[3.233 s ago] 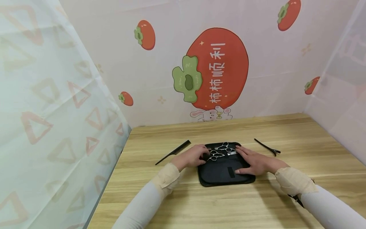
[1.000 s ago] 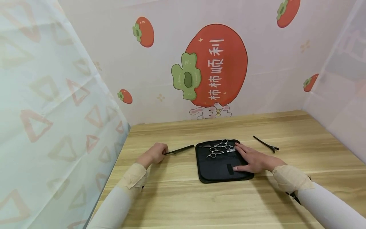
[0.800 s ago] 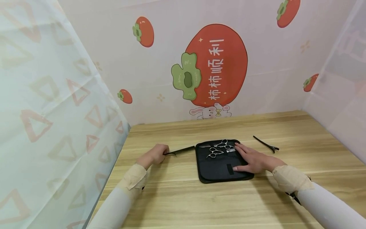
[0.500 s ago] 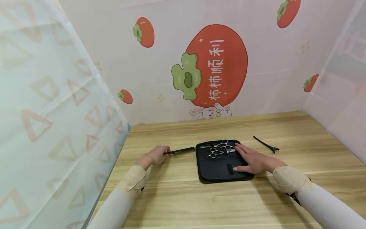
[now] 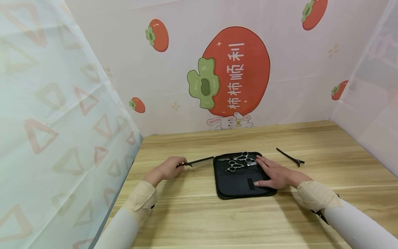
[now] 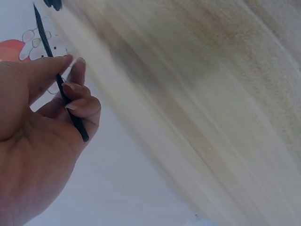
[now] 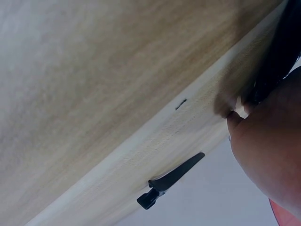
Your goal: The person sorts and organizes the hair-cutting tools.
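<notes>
My left hand [image 5: 169, 168] holds a black tail comb [image 5: 200, 160] by its handle end, left of the case. Its curled fingers and thumb pinch the comb in the left wrist view, where the comb [image 6: 43, 37] shows as a narrow dark strip. The comb's far end points right, beside the left edge of an opened black case [image 5: 233, 188]. Flat on the right side of the case rests my right hand [image 5: 275, 175], fingers extended. Two silver pairs of scissors lie in the case, one pair [image 5: 234, 166] nearer me and the other [image 5: 245, 157] behind.
A black hair clip [image 5: 290, 157] lies on the wooden table [image 5: 230, 224], right of the case and behind my right hand. Printed cloth walls [image 5: 174, 86] enclose the table at the back and both sides.
My left hand has left the case, moved left and picked up the comb. Lately the comb has turned so it looks thinner, its far end slightly higher. My right hand stays on the case.
</notes>
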The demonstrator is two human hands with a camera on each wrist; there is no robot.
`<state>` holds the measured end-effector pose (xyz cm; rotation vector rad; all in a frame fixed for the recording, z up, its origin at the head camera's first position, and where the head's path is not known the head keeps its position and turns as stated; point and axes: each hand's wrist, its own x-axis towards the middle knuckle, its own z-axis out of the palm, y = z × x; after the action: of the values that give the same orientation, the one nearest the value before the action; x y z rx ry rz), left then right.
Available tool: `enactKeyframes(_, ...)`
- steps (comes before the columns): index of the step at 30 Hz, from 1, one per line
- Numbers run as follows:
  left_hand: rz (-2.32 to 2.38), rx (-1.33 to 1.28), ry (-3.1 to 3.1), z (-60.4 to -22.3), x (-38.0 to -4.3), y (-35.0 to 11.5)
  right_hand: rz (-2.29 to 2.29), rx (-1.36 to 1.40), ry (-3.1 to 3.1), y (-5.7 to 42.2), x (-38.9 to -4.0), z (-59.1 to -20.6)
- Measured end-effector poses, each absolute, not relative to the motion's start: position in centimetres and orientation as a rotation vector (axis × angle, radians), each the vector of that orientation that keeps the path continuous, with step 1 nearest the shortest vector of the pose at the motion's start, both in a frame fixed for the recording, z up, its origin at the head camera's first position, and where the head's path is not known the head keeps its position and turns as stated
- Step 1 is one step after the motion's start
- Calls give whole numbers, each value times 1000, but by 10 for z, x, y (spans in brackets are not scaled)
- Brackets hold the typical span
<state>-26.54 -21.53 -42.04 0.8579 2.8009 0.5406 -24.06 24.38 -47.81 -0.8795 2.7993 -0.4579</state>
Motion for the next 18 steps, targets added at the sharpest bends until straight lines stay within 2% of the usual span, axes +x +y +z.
enactKeyframes(9, 563, 1069, 2698, -417, -257, -192, -453, -908, 2813, 243, -237, -475)
enactKeyframes(18, 520, 1153, 2659, -414, -247, -171, -456, -885, 2792, 240, -235, -468)
